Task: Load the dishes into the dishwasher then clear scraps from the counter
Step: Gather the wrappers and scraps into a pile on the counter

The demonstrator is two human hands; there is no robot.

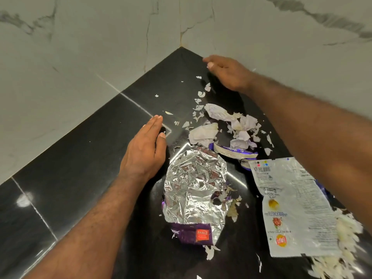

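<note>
Scraps lie on a black stone counter (80,168) in a corner. A torn silver foil wrapper (195,184) with a purple end lies in the middle. A white snack packet (291,206) lies to its right. Pale onion peels (227,125) are heaped behind them, with small flakes scattered toward the corner. My left hand (147,150) stands on its edge left of the foil, fingers straight and together. My right hand (227,72) rests on the counter near the back wall, beyond the peels, fingers loosely bent and holding nothing.
Grey marble walls (100,47) close the counter on the left and back. Shredded white vegetable bits (346,244) lie at the lower right, partly under the snack packet. A purple wrapper strip (233,153) lies between the peels and the foil.
</note>
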